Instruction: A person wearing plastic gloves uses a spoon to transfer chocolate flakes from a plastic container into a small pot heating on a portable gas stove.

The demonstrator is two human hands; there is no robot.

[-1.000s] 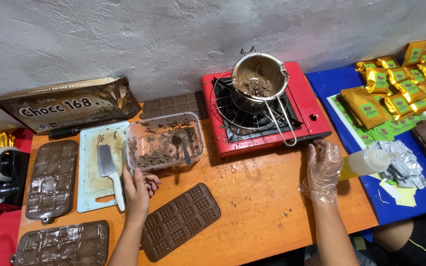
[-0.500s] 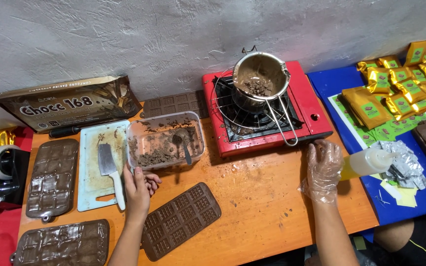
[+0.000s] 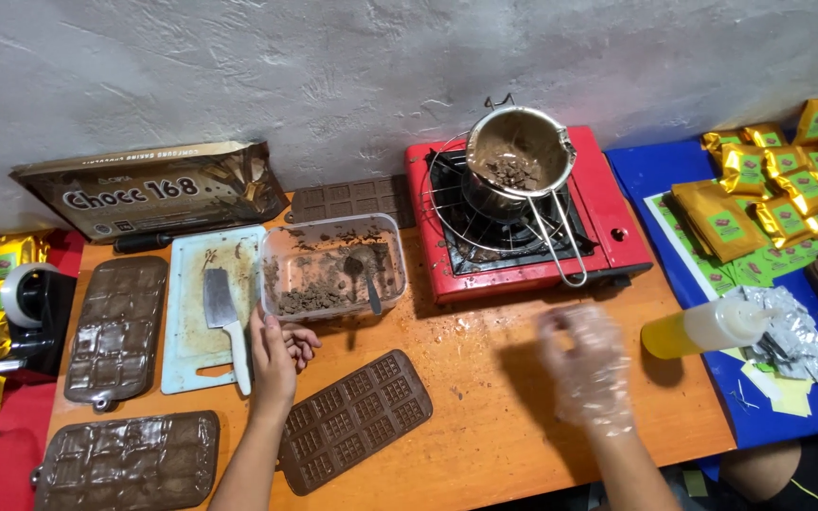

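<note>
My left hand [image 3: 276,355] rests bare on the orange table [image 3: 485,416], fingers curled, just below a clear plastic tub [image 3: 333,267] of chopped chocolate with a spoon [image 3: 364,276] in it. A knife [image 3: 226,324] lies on the pale cutting board [image 3: 203,308] right beside that hand. My right hand [image 3: 584,364], in a thin clear glove, hovers blurred over the table in front of the red gas stove [image 3: 523,222], empty, fingers loosely bent. A brown chocolate mould [image 3: 354,421] lies between the hands. A metal pot [image 3: 521,156] with chocolate pieces sits on the stove.
Two filled moulds [image 3: 117,326] [image 3: 130,462] lie at the left, with a tape dispenser [image 3: 35,303] and a large chocolate bag [image 3: 153,189]. A yellow squeeze bottle [image 3: 702,326] lies at the right by crumpled foil [image 3: 788,326]. Gold packets [image 3: 778,185] cover the blue surface.
My right hand has moved left, away from the squeeze bottle, and now hangs blurred in front of the stove. The left hand has stayed in place.
</note>
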